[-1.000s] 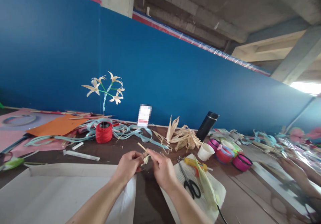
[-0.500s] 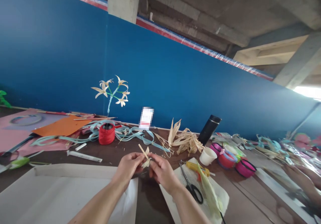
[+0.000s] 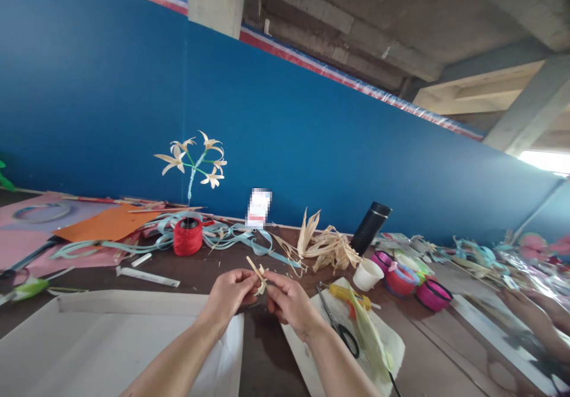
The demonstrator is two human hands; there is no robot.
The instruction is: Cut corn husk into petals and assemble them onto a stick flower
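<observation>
Over the dark table my left hand pinches a small cream corn-husk flower with a thin pale stick rising from it. My right hand closes on the flower's other side, its thumb and forefinger meeting close to the left fingertips. Parts of the flower are hidden behind the fingers. Right of my hands, black-handled scissors, a yellow glue gun and a pale green husk lie on a sheet of paper. A finished husk-flower spray stands by the blue wall.
A white box lid lies front left. Behind are a red twine spool, light-blue ribbon, dried husks, a black flask, a white cup and pink baskets. Another person's hand shows at far right.
The husk flower has turned a little between my fingers, and its petals look less spread from this side. Both hands stay in nearly the same place; the view has shifted slightly.
</observation>
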